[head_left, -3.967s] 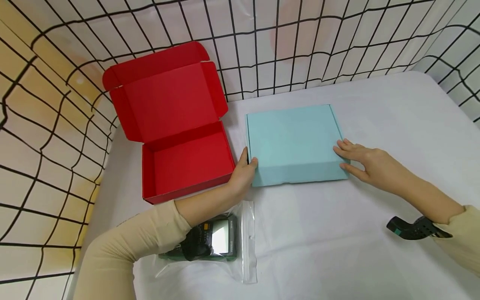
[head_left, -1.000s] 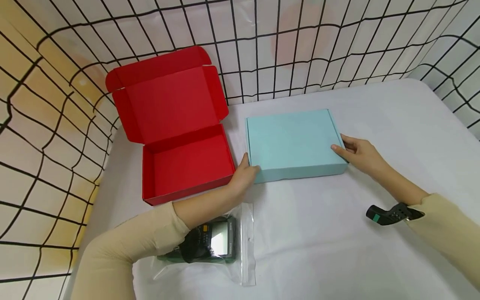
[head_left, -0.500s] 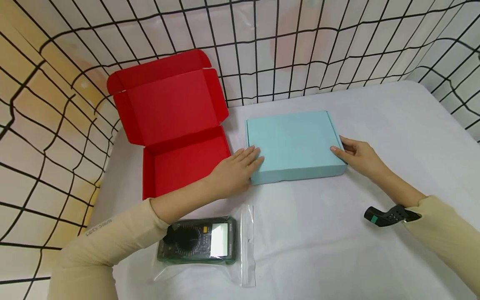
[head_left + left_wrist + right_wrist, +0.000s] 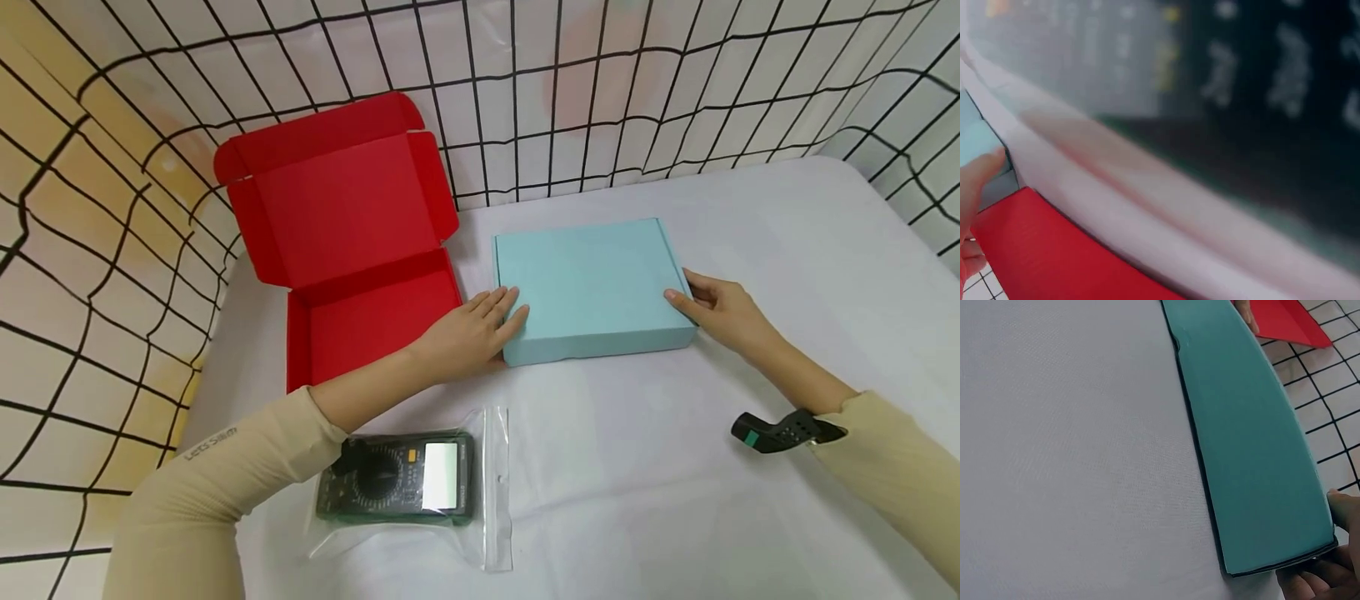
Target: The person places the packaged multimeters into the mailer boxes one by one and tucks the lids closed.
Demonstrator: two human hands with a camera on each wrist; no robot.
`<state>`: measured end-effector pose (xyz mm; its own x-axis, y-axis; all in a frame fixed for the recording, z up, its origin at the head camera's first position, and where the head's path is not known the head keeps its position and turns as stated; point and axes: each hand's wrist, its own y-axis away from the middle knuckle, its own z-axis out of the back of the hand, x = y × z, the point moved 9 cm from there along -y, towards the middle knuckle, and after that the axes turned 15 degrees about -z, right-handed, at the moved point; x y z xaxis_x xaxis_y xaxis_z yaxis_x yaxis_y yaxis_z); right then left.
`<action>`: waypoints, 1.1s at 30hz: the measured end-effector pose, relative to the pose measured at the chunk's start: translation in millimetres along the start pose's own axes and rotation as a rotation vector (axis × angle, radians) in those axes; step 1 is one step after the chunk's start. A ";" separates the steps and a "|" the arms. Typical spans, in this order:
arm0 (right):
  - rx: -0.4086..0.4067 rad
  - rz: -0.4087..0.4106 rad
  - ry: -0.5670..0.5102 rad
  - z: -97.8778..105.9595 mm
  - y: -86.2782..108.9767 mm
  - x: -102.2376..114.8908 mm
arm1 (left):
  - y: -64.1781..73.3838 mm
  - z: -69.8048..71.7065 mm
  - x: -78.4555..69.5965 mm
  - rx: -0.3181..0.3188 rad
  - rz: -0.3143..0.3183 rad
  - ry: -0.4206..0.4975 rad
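A light blue cardboard box, its lid down, lies on the white-covered table in the head view. My left hand rests with extended fingers across its left edge, near the front corner. At the opposite side my right hand grips the right edge, thumb on top and fingers at the side; the right wrist view shows this hand at the box's end. An open red box stands to the left, partly hidden by my left forearm. In front lies a multimeter inside a clear plastic bag.
Black wire grid panels stand along the back and both sides of the table. The red box's raised lid is close to the back grid. A black wrist strap juts from my right sleeve.
My right hand has gone from lying flat on the blue box to gripping its edge. My left hand has loosened from the corner and spread over the edge, uncovering more of the multimeter.
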<state>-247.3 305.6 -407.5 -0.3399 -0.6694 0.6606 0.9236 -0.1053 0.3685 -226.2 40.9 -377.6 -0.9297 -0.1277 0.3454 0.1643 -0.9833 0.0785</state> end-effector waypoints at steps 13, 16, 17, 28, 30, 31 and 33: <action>-0.007 0.013 0.004 0.3 0.8 0.8 | -3.1 -1.4 -1.5 -0.006 0.030 -0.036; -0.017 0.016 0.004 1.1 0.3 0.1 | -5.7 3.2 2.6 -0.016 -0.007 -0.038; -0.017 0.017 0.004 1.0 0.1 -0.1 | -6.4 4.9 4.3 -0.022 -0.018 -0.024; -0.004 -0.001 -0.002 -0.8 -0.7 -2.1 | -8.7 10.5 29.4 -0.065 0.027 0.149; -0.010 0.003 -0.001 0.0 0.1 -1.6 | -8.0 9.5 31.9 -0.051 0.043 0.171; -0.013 0.001 0.000 0.4 0.4 -1.6 | -8.3 9.6 31.7 -0.047 0.037 0.171; -0.015 0.000 -0.004 1.2 0.8 -1.3 | -10.9 11.0 30.4 -0.055 0.020 0.166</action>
<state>-246.3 307.3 -407.3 -0.3406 -0.6668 0.6628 0.9262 -0.1166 0.3585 -252.6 49.1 -357.7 -0.9689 -0.1629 0.1864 0.1695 -0.9853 0.0200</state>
